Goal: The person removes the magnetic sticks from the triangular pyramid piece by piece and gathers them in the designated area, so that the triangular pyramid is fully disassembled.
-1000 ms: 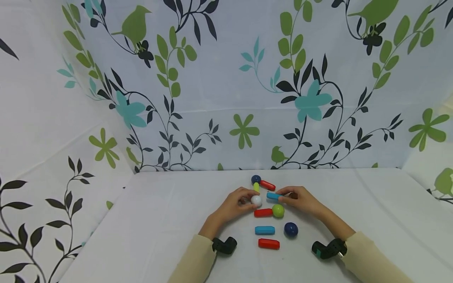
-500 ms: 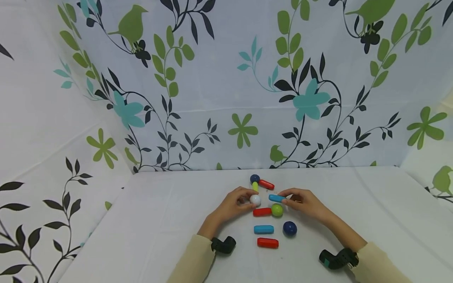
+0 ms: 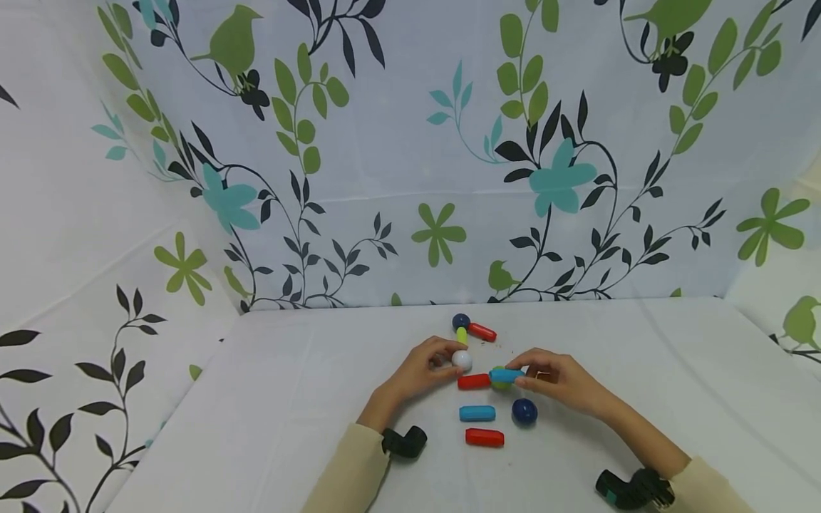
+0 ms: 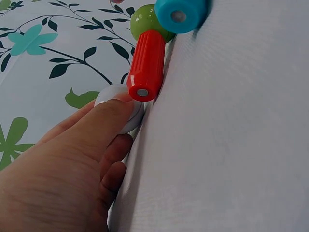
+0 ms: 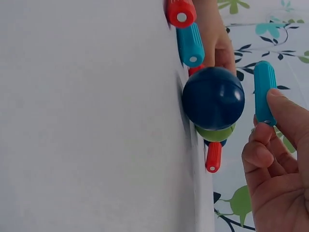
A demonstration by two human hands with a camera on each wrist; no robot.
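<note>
Positioning seems the step: left hand [image 3: 423, 369] pinches a white ball [image 3: 462, 360], right hand [image 3: 566, 381] a raised blue rod [image 3: 504, 375], which probably next needs aligning.

The left hand [image 3: 425, 365] grips a smooth white ball [image 3: 462, 360]; the right hand [image 3: 563, 382] pinches a ribbed blue rod [image 5: 263, 89], raised, roughly level.

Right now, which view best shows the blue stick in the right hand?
The right wrist view: the blue stick in the right hand appears large, nearly full length. The head view shows it smaller, partly covering the green ball. The left wrist view shows a blue tip; whether it's this stick's is unclear.
</note>
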